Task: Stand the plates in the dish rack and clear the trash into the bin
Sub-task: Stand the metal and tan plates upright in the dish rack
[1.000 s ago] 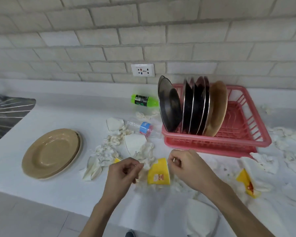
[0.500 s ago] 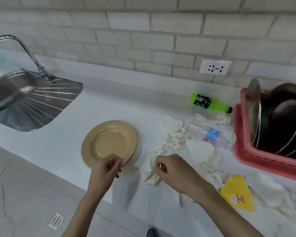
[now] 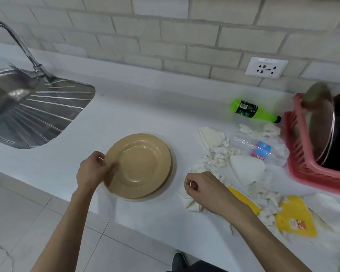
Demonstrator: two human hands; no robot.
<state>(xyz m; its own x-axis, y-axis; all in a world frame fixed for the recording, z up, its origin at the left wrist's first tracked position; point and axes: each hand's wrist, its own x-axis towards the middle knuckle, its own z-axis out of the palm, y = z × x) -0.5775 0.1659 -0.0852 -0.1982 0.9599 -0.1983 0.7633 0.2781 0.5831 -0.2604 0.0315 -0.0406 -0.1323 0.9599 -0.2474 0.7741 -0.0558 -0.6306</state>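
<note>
Left grip (image 3: 93, 171) pinches rim of tan plate (image 3: 143, 163); right grip (image 3: 202, 190) curled.

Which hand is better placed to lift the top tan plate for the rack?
Left. The left hand grips the top plate at its left rim, thumb on its face. The right hand is curled beside it, touching no plate, though it is nearer the rack.
</note>
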